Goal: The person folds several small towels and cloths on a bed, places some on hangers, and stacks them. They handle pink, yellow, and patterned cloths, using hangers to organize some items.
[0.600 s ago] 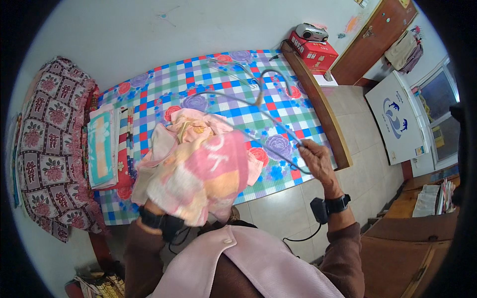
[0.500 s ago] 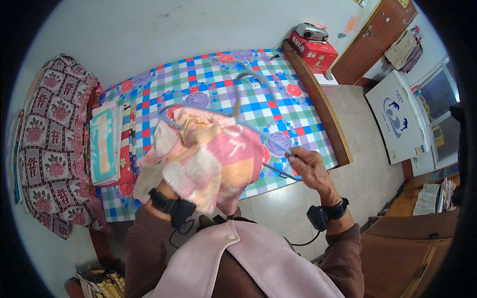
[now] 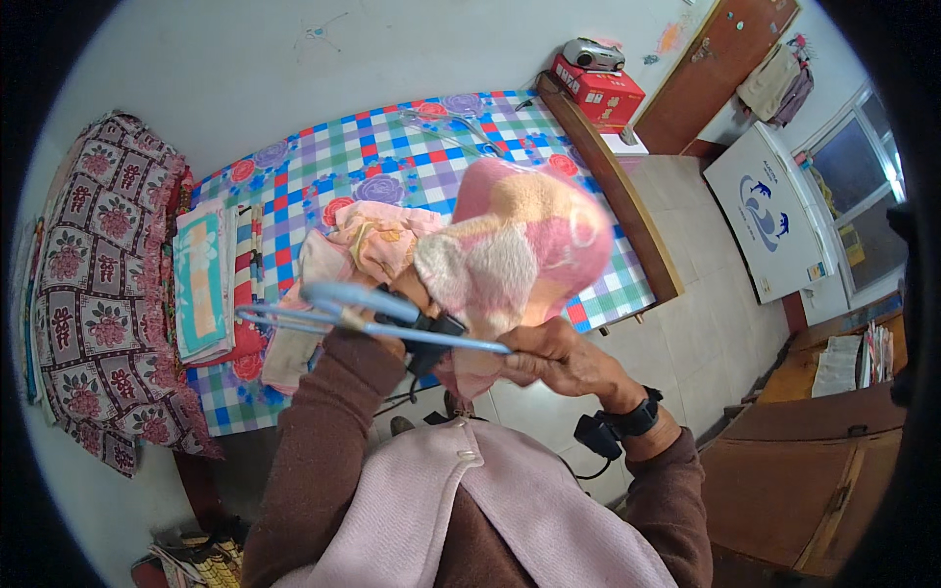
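My right hand (image 3: 573, 361) is closed around one end of a light-blue clothes hanger (image 3: 446, 339). The hanger reaches leftward across my left wrist, its far part blurred by motion. Above it, my left hand (image 3: 410, 286) grips a pink, orange and white fluffy towel (image 3: 534, 240); the towel hides most of its fingers. The towel bulges out to the right over the bed edge. Just beyond my left hand, a crumpled pink cloth (image 3: 368, 240) lies on the bed (image 3: 294, 211).
Folded cloths (image 3: 204, 284) lie beside a covered stack of bedding (image 3: 98, 265) at the left. Another hanger (image 3: 456, 125) lies on the far bed. A wooden footboard (image 3: 613, 186), a red box (image 3: 600, 96) and a white chest (image 3: 760, 211) stand at the right.
The hanger has swung down and left, from over the bed to across my left wrist. My left hand has moved right with the towel, uncovering more of the crumpled pink cloth.
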Demonstrator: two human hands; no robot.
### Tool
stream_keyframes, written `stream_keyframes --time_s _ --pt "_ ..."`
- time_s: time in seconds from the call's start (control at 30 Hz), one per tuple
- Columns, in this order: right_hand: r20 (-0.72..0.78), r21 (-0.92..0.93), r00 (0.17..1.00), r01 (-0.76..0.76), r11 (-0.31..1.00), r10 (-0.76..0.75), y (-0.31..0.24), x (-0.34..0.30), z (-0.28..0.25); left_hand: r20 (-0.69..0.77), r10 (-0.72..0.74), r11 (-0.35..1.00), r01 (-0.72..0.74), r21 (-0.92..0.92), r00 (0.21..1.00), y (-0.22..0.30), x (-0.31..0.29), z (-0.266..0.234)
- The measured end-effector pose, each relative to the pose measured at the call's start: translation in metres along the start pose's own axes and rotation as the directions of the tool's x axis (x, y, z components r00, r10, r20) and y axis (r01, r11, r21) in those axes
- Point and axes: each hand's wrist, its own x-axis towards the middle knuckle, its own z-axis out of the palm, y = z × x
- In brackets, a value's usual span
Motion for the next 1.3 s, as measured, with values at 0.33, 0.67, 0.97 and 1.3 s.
stream_keyframes --time_s 0.33,0.67,0.97,1.3 --pt "-0.398 -0.235 0.894 -0.315 0.919 0.205 0.002 -0.014 -0.054 -0.347 0.152 0.886 -0.283 -0.367 0.926 -0.008 -0.023 -0.004" --pt "-0.387 -0.285 0.922 -0.153 0.946 0.033 -0.011 0.017 -0.066 -0.683 0.22 0.975 -0.136 0.175 0.696 0.024 -0.032 0.002" --pt "-0.406 -0.29 0.914 -0.098 0.952 -0.029 -0.017 0.01 -0.088 -0.803 -0.042 0.312 -0.756 -0.576 0.595 -0.014 -0.046 -0.022" --pt "-0.66 -0.268 0.748 -0.142 0.953 -0.075 -0.043 -0.016 -0.124 -0.942 0.226 0.974 -0.089 0.21 0.25 0.003 -0.094 -0.077"
